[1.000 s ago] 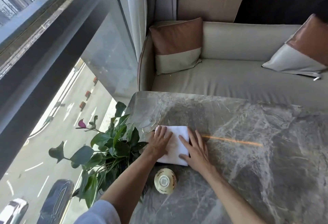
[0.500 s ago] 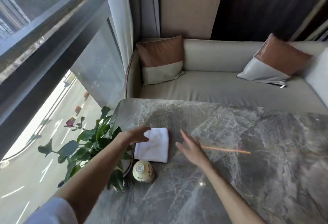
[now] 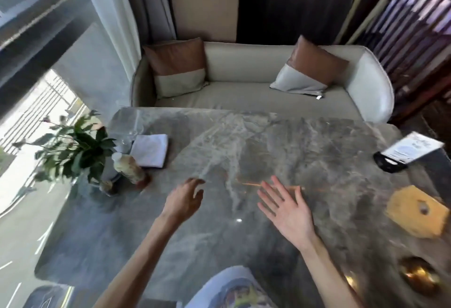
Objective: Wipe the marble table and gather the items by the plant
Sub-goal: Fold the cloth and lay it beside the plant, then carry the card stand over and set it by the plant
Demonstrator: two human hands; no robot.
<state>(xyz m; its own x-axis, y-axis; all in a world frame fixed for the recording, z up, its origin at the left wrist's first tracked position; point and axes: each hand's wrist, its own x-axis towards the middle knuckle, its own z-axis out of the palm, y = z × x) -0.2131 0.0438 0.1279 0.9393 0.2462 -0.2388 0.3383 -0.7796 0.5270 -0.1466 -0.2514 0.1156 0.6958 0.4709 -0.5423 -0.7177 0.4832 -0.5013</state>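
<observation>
While both hands hover empty over the middle of the surface (image 3: 244, 151), the left hand (image 3: 184, 200) loosely curled and the right hand (image 3: 288, 207) spread flat, neither grip has hold of anything. The folded white cloth (image 3: 151, 150) lies near the far left corner, just beside the plant (image 3: 73, 151) and a bottle (image 3: 129, 168). It looks soft and light, so it should pinch up easily by an edge. A yellow piece (image 3: 415, 212) and a card stand (image 3: 405, 153) sit at the right edge, both probably light; the stand may tip.

Daylight from left window (image 3: 29, 102); edges motion-blurred
</observation>
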